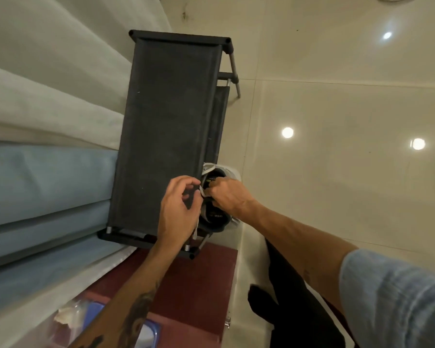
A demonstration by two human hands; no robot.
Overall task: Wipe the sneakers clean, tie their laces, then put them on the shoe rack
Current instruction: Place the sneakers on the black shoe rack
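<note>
A black fabric shoe rack (166, 126) stands against the curtains, seen from above. White sneakers (224, 172) with dark insides sit on a lower shelf at the rack's near right edge, mostly hidden by the top shelf and my hands. My left hand (178, 209) pinches a pale lace (201, 194) over the rack's edge. My right hand (230, 195) grips the lace at the sneaker's opening. A loose lace end hangs below my left hand.
Cream and blue curtains (48, 146) run along the left. A dark red cabinet top (194, 285) lies below the rack, with a blue-rimmed tray (148, 332) and crumpled tissue (65, 317) on it. Glossy tiled floor (337, 121) spreads to the right. My dark-trousered leg (294, 310) is below.
</note>
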